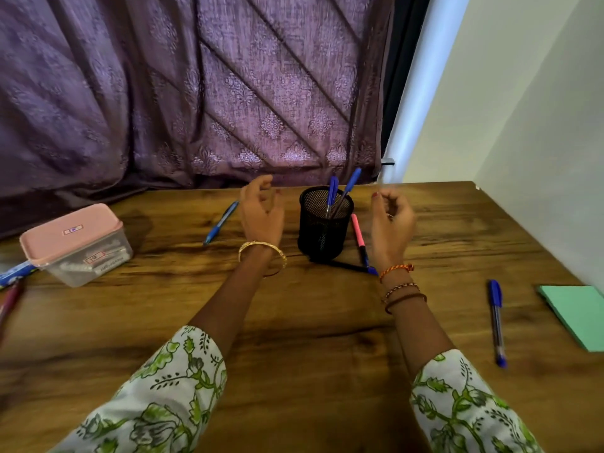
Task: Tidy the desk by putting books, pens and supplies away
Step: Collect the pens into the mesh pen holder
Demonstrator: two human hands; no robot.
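Observation:
A black mesh pen cup (322,230) stands at the middle back of the wooden desk (294,338), with two blue pens (340,194) sticking out of it. My left hand (261,210) hovers just left of the cup and my right hand (390,220) just right of it; both have loosely curled fingers and hold nothing. A blue pen (220,222) lies left of my left hand. A pink pen (359,238) and a dark pen (346,265) lie by the cup's base. Another blue pen (496,322) lies at the right.
A clear box with a pink lid (75,243) sits at the left, with a blue packet (14,273) and a reddish pen (9,302) at the left edge. A green notepad (578,315) lies at the right edge. A purple curtain hangs behind the desk; a wall borders its right side.

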